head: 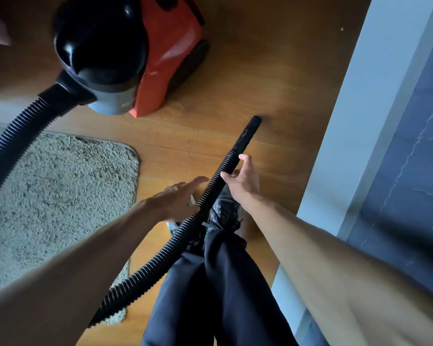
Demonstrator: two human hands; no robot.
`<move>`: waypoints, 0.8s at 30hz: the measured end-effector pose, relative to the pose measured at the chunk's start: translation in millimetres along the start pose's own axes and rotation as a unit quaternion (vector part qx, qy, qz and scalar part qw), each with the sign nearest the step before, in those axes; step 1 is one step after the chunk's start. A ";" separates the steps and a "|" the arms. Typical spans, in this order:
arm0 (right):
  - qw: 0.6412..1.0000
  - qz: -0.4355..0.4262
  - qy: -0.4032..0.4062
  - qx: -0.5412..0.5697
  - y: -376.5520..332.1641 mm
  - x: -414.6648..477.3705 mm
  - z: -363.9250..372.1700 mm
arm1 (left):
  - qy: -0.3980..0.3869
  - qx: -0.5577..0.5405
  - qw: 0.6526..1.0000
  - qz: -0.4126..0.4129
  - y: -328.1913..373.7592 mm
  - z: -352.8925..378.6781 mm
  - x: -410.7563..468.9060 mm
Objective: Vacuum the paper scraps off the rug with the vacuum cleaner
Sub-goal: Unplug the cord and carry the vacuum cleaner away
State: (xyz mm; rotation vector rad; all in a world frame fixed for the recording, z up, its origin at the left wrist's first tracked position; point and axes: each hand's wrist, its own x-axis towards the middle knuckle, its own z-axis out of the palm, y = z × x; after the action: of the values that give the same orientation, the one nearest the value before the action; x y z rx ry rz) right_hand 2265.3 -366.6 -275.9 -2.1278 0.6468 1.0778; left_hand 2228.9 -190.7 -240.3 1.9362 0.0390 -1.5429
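Note:
A red and black vacuum cleaner (125, 53) stands on the wooden floor at the top left. Its black ribbed hose (160, 258) loops from the canister down the left edge, crosses the grey shaggy rug (60, 186) and rises toward its smooth black nozzle (246, 133), whose tip sits over the bare floor. My right hand (240, 179) grips the hose just behind the nozzle. My left hand (178, 198) hovers flat beside the hose with fingers spread, holding nothing. No paper scraps show on the visible part of the rug.
My dark trouser legs and shoes (223, 211) stand below the hose. A pale baseboard (335, 151) and a dark marbled wall panel (405, 171) run along the right side. A small speck (342, 28) lies on the wooden floor (273, 71) at the top right.

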 end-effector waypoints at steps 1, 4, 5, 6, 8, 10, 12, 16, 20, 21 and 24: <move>0.999 -0.012 -0.009 -0.039 -3.2 -3.7 -3.0 | 0.016 0.002 1.000 -0.010 3.9 -6.3 -4.1; 0.987 -0.029 -0.048 -0.151 -18.6 -17.3 -14.3 | 0.063 0.023 0.997 -0.028 14.5 -29.4 -20.7; 0.980 -0.037 -0.058 -0.185 -25.4 -22.8 -19.0 | 0.074 0.034 0.996 -0.031 17.6 -37.4 -27.6; 0.974 -0.045 -0.066 -0.214 -32.6 -28.3 -23.9 | 0.083 0.050 0.995 -0.036 19.9 -44.5 -34.5; 0.962 -0.068 -0.079 -0.253 -47.4 -38.5 -34.2 | 0.104 0.093 0.989 -0.047 25.3 -57.7 -49.8; 0.948 -0.101 -0.086 -0.288 -63.9 -48.9 -45.1 | 0.124 0.128 0.983 -0.051 30.3 -69.7 -65.3; 0.935 -0.130 -0.095 -0.315 -82.6 -59.8 -57.2 | 0.144 0.158 0.975 -0.053 36.1 -82.5 -82.3; 0.910 -0.191 -0.093 -0.357 -122.4 -84.7 -85.2 | 0.191 0.199 0.959 -0.062 43.1 -109.8 -120.1; 0.896 -0.232 -0.058 -0.373 -162.3 -111.3 -116.1 | 0.219 0.239 0.944 -0.065 54.2 -138.7 -161.1; 0.895 -0.239 -0.048 -0.373 -172.9 -119.3 -124.7 | 0.225 0.248 0.940 -0.062 58.9 -146.0 -171.9; 0.887 -0.257 -0.020 -0.382 -204.9 -146.6 -154.5 | 0.244 0.266 0.931 -0.052 78.3 -166.5 -202.9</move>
State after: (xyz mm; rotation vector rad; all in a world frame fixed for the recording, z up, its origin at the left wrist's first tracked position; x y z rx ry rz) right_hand 2402.6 -325.9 -17.3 -2.6808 -0.4566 1.1635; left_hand 2342.1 -95.3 -9.8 2.7562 -0.0750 -1.1674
